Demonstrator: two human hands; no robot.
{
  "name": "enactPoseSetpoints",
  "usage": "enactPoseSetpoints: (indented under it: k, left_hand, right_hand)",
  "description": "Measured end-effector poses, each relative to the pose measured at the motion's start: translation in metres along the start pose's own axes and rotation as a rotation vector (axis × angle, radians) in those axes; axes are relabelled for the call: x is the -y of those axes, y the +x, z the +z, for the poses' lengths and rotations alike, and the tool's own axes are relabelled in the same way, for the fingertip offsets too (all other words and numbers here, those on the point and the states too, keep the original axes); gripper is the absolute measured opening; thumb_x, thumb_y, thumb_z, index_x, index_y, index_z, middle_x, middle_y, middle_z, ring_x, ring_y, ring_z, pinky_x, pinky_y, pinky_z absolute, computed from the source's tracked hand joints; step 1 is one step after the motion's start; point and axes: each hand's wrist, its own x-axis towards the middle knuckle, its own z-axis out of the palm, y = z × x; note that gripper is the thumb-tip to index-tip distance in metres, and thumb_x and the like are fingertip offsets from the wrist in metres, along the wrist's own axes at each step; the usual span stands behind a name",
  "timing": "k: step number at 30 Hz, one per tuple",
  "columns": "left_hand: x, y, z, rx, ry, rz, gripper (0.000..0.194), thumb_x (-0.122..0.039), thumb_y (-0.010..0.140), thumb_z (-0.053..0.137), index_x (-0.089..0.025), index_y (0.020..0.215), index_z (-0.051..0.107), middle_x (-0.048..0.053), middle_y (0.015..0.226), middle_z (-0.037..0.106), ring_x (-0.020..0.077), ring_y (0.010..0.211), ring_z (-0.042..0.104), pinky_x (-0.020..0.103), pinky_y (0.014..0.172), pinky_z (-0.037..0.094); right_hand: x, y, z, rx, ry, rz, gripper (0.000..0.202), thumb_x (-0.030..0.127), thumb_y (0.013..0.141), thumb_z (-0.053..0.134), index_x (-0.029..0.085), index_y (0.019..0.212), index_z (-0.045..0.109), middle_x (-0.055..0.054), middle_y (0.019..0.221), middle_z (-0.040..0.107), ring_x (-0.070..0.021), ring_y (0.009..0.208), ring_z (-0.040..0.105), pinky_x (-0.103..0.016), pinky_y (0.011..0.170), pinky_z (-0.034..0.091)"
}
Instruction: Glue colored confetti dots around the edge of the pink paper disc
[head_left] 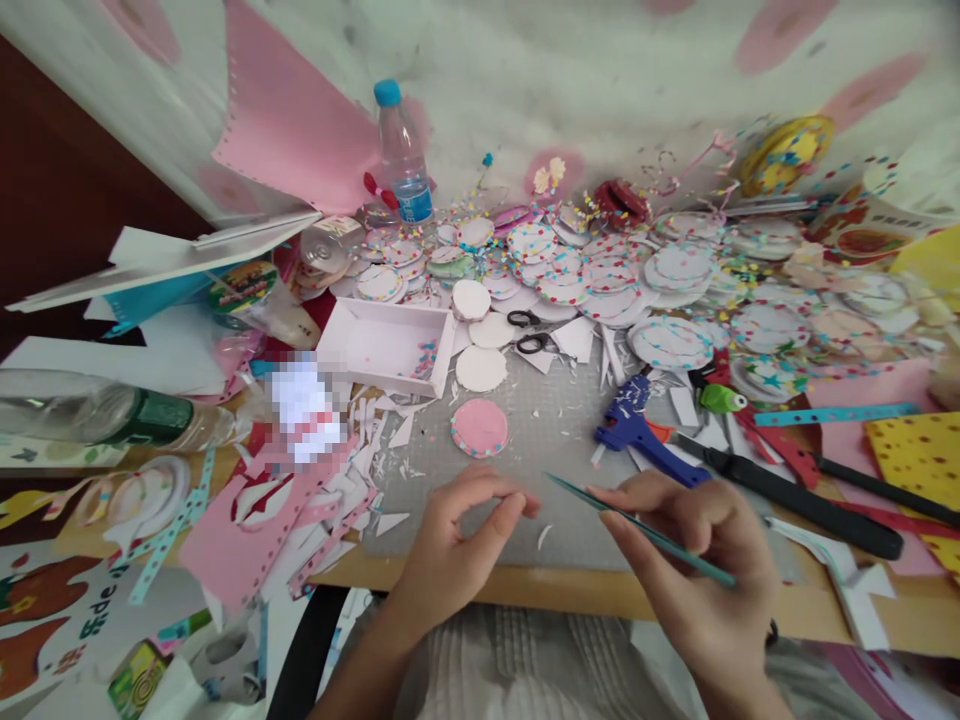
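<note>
My right hand point(690, 550) grips a pair of slim teal tweezers point(652, 537) between thumb and fingers, their pointed tip aimed left. Opposite the tip, my left hand point(469, 535) has thumb and forefinger pinched together; anything between them is too small to make out. Just beyond the hands, a round pink disc point(478, 428) with small coloured dots around its rim lies on the grey cutting mat point(570, 400). Behind it are plain white discs point(482, 368) and black-handled scissors point(531, 343). A shallow white box point(382, 345) holds small pink and blue bits.
A blue glue gun point(637, 430) and a black-handled tool point(810, 500) lie at the right. Decorated paper discs point(555, 270) pile up along the back near a water bottle point(405, 160). Paper scraps point(360, 450) and a large bottle point(112, 410) crowd the left.
</note>
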Motion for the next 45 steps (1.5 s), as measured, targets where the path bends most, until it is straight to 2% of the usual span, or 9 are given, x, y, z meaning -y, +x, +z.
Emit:
enactPoseSetpoints:
  k: [4, 8, 12, 18, 23, 28, 39, 41, 45]
  left_hand:
    - [0.000, -0.003, 0.011, 0.061, -0.058, -0.070, 0.029, -0.032, 0.093, 0.048, -0.020, 0.077, 0.069, 0.003, 0.080, 0.069, 0.0171, 0.081, 0.062, 0.027, 0.076, 0.047]
    - [0.007, -0.005, 0.022, -0.033, -0.035, -0.202, 0.038, -0.037, 0.091, 0.047, -0.018, 0.060, 0.055, -0.001, 0.059, 0.053, 0.0140, 0.062, 0.051, 0.025, 0.059, 0.039]
    - [0.014, -0.005, 0.023, -0.083, -0.008, -0.246, 0.040, -0.038, 0.089, 0.048, -0.019, 0.054, 0.046, -0.003, 0.053, 0.043, 0.0123, 0.056, 0.043, 0.025, 0.055, 0.034]
    - [0.012, -0.004, 0.006, -0.165, -0.006, -0.202, 0.040, -0.036, 0.094, 0.043, -0.017, 0.062, 0.057, 0.001, 0.064, 0.060, 0.0144, 0.066, 0.056, 0.025, 0.068, 0.041]
    - [0.014, -0.008, -0.008, -0.056, -0.022, -0.120, 0.041, -0.034, 0.096, 0.042, -0.017, 0.063, 0.057, 0.001, 0.064, 0.058, 0.0135, 0.067, 0.056, 0.025, 0.069, 0.041]
    - [0.016, -0.015, -0.010, 0.005, 0.009, -0.081, 0.042, -0.032, 0.097, 0.041, -0.016, 0.062, 0.056, 0.001, 0.064, 0.057, 0.0131, 0.066, 0.054, 0.025, 0.070, 0.040]
    - [0.020, -0.012, -0.008, 0.060, 0.012, -0.081, 0.041, -0.031, 0.097, 0.041, -0.016, 0.061, 0.054, 0.001, 0.064, 0.055, 0.0130, 0.067, 0.054, 0.025, 0.070, 0.040]
    - [0.022, -0.010, -0.008, 0.065, 0.013, -0.079, 0.040, -0.030, 0.096, 0.041, -0.016, 0.061, 0.053, 0.000, 0.064, 0.055, 0.0126, 0.066, 0.053, 0.024, 0.069, 0.040]
    - [0.031, -0.007, -0.010, 0.070, 0.021, -0.087, 0.040, -0.031, 0.096, 0.040, -0.017, 0.059, 0.050, 0.000, 0.063, 0.051, 0.0123, 0.065, 0.051, 0.024, 0.068, 0.039]
  right_hand:
    - [-0.014, -0.014, 0.002, 0.203, -0.285, -0.377, 0.036, -0.002, 0.074, 0.062, 0.027, 0.069, 0.040, 0.000, 0.089, 0.072, -0.0176, 0.069, 0.066, -0.034, 0.057, 0.052]
    - [-0.040, -0.032, 0.007, 0.374, -0.436, -0.588, 0.030, -0.001, 0.076, 0.055, 0.027, 0.075, 0.047, -0.002, 0.113, 0.071, -0.0190, 0.084, 0.068, -0.036, 0.063, 0.056]
    - [-0.046, -0.036, 0.013, 0.409, -0.412, -0.579, 0.032, -0.004, 0.074, 0.052, 0.025, 0.084, 0.047, -0.008, 0.113, 0.070, -0.0194, 0.090, 0.065, -0.035, 0.068, 0.056]
    - [-0.044, -0.014, 0.003, 0.427, -0.488, -0.482, 0.029, -0.002, 0.077, 0.044, 0.021, 0.095, 0.051, -0.010, 0.099, 0.067, -0.0206, 0.090, 0.060, -0.038, 0.076, 0.051]
    - [-0.057, 0.019, 0.001, 0.707, -0.839, -0.417, 0.044, 0.003, 0.084, 0.041, 0.014, 0.124, 0.054, -0.013, 0.135, 0.056, -0.0278, 0.117, 0.050, -0.047, 0.093, 0.044]
    - [-0.064, 0.040, 0.018, 0.881, -0.916, -0.452, 0.060, 0.004, 0.083, 0.041, 0.014, 0.142, 0.040, -0.007, 0.152, 0.038, -0.0281, 0.138, 0.031, -0.047, 0.105, 0.035]
    - [-0.048, 0.017, 0.035, 0.681, -0.899, -0.343, 0.054, 0.006, 0.082, 0.043, 0.011, 0.136, 0.047, -0.017, 0.133, 0.052, -0.0287, 0.122, 0.044, -0.045, 0.098, 0.042]
    - [-0.046, 0.022, 0.022, 0.613, -0.847, -0.352, 0.048, 0.005, 0.083, 0.041, 0.014, 0.130, 0.051, -0.015, 0.126, 0.056, -0.0259, 0.115, 0.049, -0.042, 0.094, 0.044]
    - [-0.050, 0.035, -0.027, 0.249, -1.063, -0.287, 0.031, 0.023, 0.087, 0.047, 0.013, 0.113, 0.059, -0.016, 0.102, 0.060, -0.0300, 0.095, 0.056, -0.046, 0.082, 0.046]
